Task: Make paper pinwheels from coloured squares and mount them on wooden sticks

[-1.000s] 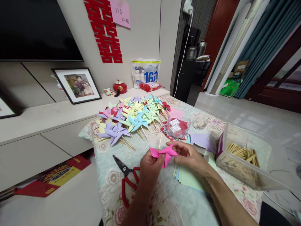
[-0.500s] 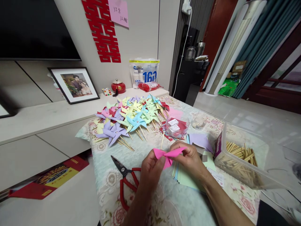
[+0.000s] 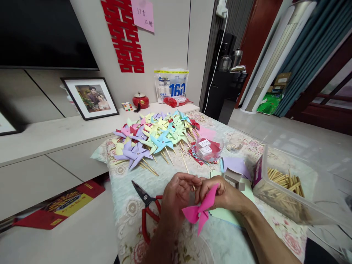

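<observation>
A bright pink paper pinwheel (image 3: 202, 211) on a thin wooden stick (image 3: 185, 163) is between my hands, its blades tilted towards me. My right hand (image 3: 224, 194) pinches it just behind the blades. My left hand (image 3: 176, 196) curls its fingers round the stick, with the fingertips meeting those of the right hand; the exact grip there is partly hidden. Red-handled pliers-like cutters (image 3: 147, 201) lie left of my left hand, jaws pointing away. Beyond the hands lies a pile of finished pastel pinwheels (image 3: 161, 139) on sticks.
A clear bin of short wooden sticks (image 3: 286, 183) stands at the right. A round clear dish (image 3: 210, 148) with small white boxes sits behind my hands, near a small clear lid (image 3: 234, 145). Coloured paper sheets (image 3: 236, 167) and a small open grey box (image 3: 233, 178) lie by my right hand.
The pink pinwheel has tipped towards me and lower, its blades now in front of my right fingers. My left hand has moved off the blades to the stick.
</observation>
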Motion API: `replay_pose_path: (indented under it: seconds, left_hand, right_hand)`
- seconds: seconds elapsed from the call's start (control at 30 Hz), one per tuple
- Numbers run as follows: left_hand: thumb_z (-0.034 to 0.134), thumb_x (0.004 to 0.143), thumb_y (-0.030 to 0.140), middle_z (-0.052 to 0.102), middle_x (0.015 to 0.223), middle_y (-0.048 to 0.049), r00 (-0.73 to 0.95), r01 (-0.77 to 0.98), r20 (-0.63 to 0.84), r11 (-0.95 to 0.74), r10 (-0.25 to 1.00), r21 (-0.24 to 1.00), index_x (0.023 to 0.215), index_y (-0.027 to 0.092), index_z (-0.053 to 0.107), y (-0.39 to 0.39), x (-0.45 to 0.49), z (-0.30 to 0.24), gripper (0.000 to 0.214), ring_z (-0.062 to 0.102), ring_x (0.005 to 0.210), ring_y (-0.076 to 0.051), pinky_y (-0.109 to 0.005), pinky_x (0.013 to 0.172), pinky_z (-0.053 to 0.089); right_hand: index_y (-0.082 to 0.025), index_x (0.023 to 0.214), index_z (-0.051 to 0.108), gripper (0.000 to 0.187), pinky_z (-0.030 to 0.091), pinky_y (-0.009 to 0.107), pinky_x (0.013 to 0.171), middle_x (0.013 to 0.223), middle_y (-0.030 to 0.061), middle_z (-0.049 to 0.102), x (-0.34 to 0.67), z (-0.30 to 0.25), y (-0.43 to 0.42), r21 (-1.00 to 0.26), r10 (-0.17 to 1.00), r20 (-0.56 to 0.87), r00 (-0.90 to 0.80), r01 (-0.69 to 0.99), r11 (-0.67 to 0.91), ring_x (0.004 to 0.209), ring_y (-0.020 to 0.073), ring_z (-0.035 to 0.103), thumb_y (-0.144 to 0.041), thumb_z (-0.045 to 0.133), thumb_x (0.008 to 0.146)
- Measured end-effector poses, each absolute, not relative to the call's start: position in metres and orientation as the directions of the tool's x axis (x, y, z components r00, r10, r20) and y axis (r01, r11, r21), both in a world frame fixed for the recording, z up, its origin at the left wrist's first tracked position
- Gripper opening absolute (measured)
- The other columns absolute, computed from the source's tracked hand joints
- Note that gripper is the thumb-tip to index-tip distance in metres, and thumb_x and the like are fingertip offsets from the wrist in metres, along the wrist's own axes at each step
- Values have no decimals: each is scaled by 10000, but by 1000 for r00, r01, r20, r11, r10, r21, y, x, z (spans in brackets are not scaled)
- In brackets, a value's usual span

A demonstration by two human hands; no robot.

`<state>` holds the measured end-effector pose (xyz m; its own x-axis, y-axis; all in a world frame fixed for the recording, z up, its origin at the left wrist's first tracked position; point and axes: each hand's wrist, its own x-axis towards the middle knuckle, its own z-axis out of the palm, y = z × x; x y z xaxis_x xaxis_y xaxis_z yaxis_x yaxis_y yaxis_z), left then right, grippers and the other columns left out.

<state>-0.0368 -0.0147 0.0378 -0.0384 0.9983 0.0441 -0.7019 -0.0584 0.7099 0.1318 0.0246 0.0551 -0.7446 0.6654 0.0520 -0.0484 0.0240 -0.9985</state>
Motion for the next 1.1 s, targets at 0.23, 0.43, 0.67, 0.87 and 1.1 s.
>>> replay_pose_path:
  seconds: [0.23, 0.43, 0.67, 0.87, 1.1]
  left_hand:
    - [612, 866, 441, 738, 828, -101, -45, -692, 87, -94, 995, 716, 824, 153, 749, -12, -43, 31, 322, 693, 872, -215, -358, 914, 520]
    - [740, 785, 350, 716, 1064, -86, -353, -747, -164, -172, 921, 642, 971, 182, 730, -1, -48, 30, 250, 686, 990, -214, -395, 918, 548]
    - [780, 770, 326, 673, 754, -12, -225, -715, -114, -85, 968, 694, 1135, 147, 699, -10, -44, 43, 415, 636, 651, -113, -250, 642, 537]
    - [840, 693, 320, 660, 732, 9, -173, -687, -133, -23, 976, 726, 1157, 185, 702, -12, -41, 44, 502, 488, 457, -41, -155, 392, 312]
    - [815, 726, 323, 623, 725, 20, -74, -654, -156, 71, 985, 754, 1082, 199, 759, -17, -33, 45, 381, 470, 444, -24, -162, 421, 289]
  right_hand:
    - [-133, 761, 720, 206, 448, 234, 587, 760, 46, 699, 135, 51, 25, -999, 662, -38, -748, 7, -49, 670, 139, 588, -285, 851, 714]
    - [-137, 792, 733, 217, 505, 265, 694, 806, 55, 704, 132, 45, 24, -1000, 611, 1, -792, -5, -5, 758, 161, 628, -328, 824, 744]
    - [-153, 798, 743, 171, 508, 262, 683, 776, 27, 693, 124, 49, 21, -994, 521, -39, -852, 88, 69, 738, 154, 631, -306, 806, 755]
    - [-158, 776, 737, 133, 520, 321, 773, 835, 60, 712, 134, 59, 25, -988, 519, 125, -846, -57, 145, 823, 187, 654, -282, 780, 800]
    - [-169, 725, 705, 161, 486, 277, 630, 723, 35, 687, 138, 64, 22, -952, 731, 298, -614, -130, 278, 672, 154, 612, -282, 770, 820]
